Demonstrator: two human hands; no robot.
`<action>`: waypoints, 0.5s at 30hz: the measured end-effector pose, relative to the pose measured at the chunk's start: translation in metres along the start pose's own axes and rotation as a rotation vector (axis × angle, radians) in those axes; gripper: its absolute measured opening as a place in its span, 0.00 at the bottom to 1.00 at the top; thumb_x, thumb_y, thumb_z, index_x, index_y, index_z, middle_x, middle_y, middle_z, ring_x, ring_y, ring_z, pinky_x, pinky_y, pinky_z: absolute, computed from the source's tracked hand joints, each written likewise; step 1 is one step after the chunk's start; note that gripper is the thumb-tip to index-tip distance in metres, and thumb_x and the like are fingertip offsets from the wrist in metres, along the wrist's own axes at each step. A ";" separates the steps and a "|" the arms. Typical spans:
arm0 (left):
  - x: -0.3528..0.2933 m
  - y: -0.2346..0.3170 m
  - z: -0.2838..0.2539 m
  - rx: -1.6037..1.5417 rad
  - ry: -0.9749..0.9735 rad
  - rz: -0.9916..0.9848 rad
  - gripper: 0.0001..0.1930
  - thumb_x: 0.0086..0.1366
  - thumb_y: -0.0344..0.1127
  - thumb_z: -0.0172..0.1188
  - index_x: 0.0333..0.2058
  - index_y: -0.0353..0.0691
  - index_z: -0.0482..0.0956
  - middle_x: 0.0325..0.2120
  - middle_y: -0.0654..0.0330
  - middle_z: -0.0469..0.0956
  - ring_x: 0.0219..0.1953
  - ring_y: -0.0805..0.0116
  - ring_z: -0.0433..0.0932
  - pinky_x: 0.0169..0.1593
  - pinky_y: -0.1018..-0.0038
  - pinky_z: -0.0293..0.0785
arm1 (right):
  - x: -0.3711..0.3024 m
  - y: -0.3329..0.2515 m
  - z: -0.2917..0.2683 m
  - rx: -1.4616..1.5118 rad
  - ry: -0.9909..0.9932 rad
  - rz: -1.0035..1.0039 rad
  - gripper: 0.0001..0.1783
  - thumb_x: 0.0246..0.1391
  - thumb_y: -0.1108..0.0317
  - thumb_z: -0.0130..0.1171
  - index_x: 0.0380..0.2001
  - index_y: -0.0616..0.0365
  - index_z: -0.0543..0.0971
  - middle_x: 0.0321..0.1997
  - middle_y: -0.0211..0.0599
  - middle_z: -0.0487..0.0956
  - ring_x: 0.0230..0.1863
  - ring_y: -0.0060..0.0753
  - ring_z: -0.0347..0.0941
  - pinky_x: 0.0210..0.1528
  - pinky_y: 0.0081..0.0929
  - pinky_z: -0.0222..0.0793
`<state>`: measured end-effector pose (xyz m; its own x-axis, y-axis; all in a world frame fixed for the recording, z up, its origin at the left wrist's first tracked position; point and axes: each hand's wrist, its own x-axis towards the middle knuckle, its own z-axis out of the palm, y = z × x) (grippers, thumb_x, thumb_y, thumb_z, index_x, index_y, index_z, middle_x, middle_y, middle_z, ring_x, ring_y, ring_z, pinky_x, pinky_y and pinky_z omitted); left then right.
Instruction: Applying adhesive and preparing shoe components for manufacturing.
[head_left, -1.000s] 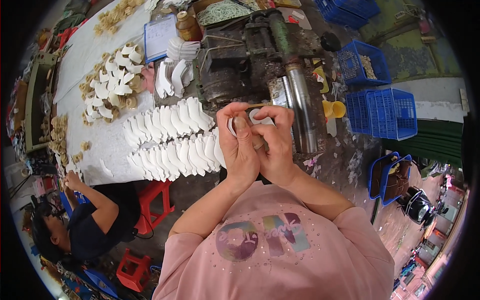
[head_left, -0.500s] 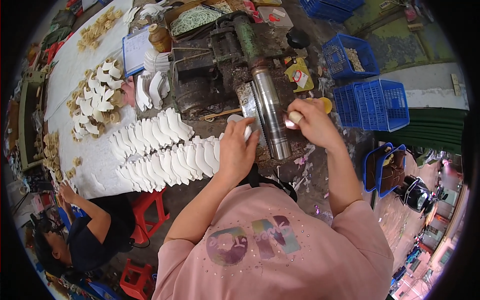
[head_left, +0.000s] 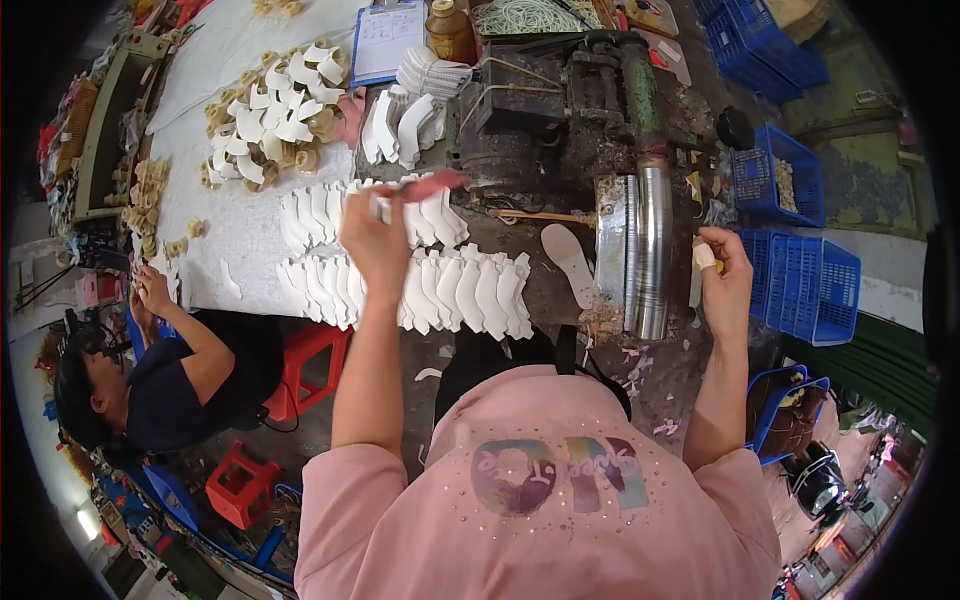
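My left hand (head_left: 375, 240) is raised over two rows of curved white pieces (head_left: 460, 290) lined up along the table edge. Its fingers are closed on a thin pink piece (head_left: 435, 185), smeared by motion. To the right, my right hand (head_left: 730, 285) hovers beside the shiny metal roller (head_left: 654, 255) of a machine, apart from it. Its fingers are curled, and a beige cover or piece (head_left: 705, 254) shows at a fingertip; what they hold, if anything, is unclear. Between the hands a pale sole-shaped piece (head_left: 568, 262) lies by the roller's toothed metal plate (head_left: 612, 230).
Beyond the rows lies a heap of white curved pieces and beige rolls (head_left: 270, 120). A clipboard (head_left: 388, 42) and brown jar (head_left: 451, 32) stand at the back. Blue crates (head_left: 800, 285) line the right. At left another person (head_left: 190, 370) works near red stools (head_left: 240, 485).
My left hand has gone from beside the roller leftward over the white rows, now with the pink piece. My right hand has drawn away from the roller to the right. The view has shifted.
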<state>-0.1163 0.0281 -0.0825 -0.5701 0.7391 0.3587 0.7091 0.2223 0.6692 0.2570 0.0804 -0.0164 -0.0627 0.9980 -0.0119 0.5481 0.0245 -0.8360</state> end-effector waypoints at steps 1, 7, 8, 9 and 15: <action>0.010 -0.012 0.002 0.056 0.067 -0.049 0.05 0.52 0.28 0.62 0.27 0.36 0.75 0.24 0.54 0.73 0.26 0.56 0.73 0.30 0.65 0.68 | -0.001 -0.002 0.000 0.000 -0.002 0.000 0.10 0.52 0.75 0.54 0.39 0.62 0.74 0.34 0.31 0.74 0.36 0.22 0.69 0.42 0.21 0.65; -0.023 -0.074 0.047 0.343 -0.426 0.091 0.07 0.53 0.34 0.62 0.31 0.42 0.76 0.27 0.54 0.72 0.30 0.52 0.75 0.32 0.62 0.71 | -0.003 -0.010 -0.002 -0.101 -0.014 0.020 0.10 0.52 0.76 0.53 0.39 0.61 0.75 0.35 0.32 0.75 0.38 0.22 0.69 0.43 0.21 0.65; -0.029 -0.076 0.048 0.351 -0.513 0.083 0.07 0.54 0.35 0.62 0.31 0.42 0.77 0.27 0.54 0.72 0.30 0.52 0.75 0.32 0.62 0.71 | -0.002 -0.009 -0.001 -0.098 -0.002 -0.005 0.10 0.51 0.76 0.53 0.39 0.61 0.75 0.35 0.32 0.75 0.38 0.23 0.70 0.43 0.21 0.65; -0.031 -0.074 0.049 0.355 -0.602 0.077 0.08 0.55 0.36 0.62 0.32 0.41 0.78 0.27 0.53 0.72 0.30 0.52 0.75 0.33 0.62 0.70 | -0.002 -0.009 -0.002 -0.098 0.014 -0.031 0.10 0.51 0.75 0.54 0.39 0.61 0.75 0.35 0.32 0.75 0.38 0.23 0.70 0.44 0.21 0.64; -0.016 -0.035 0.038 -0.126 -0.438 0.057 0.10 0.62 0.37 0.56 0.37 0.39 0.79 0.25 0.57 0.73 0.28 0.63 0.76 0.34 0.72 0.72 | -0.011 -0.039 0.007 -0.079 0.073 -0.095 0.10 0.51 0.76 0.55 0.38 0.60 0.75 0.34 0.35 0.75 0.38 0.28 0.71 0.44 0.24 0.65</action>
<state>-0.1158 0.0323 -0.1361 -0.2835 0.9531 0.1062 0.6625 0.1146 0.7402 0.2306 0.0684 0.0124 -0.0586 0.9925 0.1075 0.6065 0.1209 -0.7858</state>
